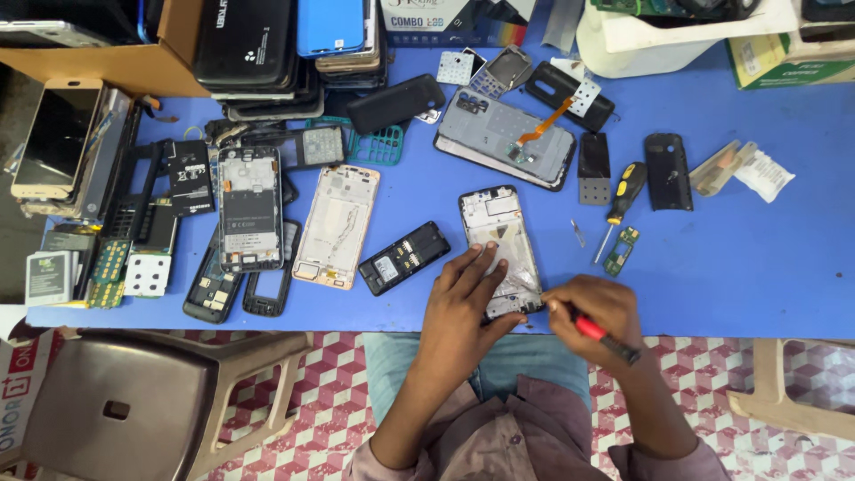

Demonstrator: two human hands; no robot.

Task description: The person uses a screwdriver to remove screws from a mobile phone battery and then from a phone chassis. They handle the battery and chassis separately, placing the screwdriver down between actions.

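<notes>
Gripped in the right hand [592,307], a red-handled screwdriver [606,338] met the lower edge of the opened phone [500,245] at lower centre of the blue counter [730,258]; the left hand [463,298] lay spread on it. Back already off, insides remained in place.

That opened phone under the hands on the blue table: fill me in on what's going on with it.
A person sits at a blue table littered with phone parts. The left hand presses flat on an opened phone with its back cover off. The right hand grips a red-handled screwdriver, its tip at the phone's lower right corner. A second screwdriver with a yellow and black handle lies unused to the right, beside a small green circuit board.
</notes>
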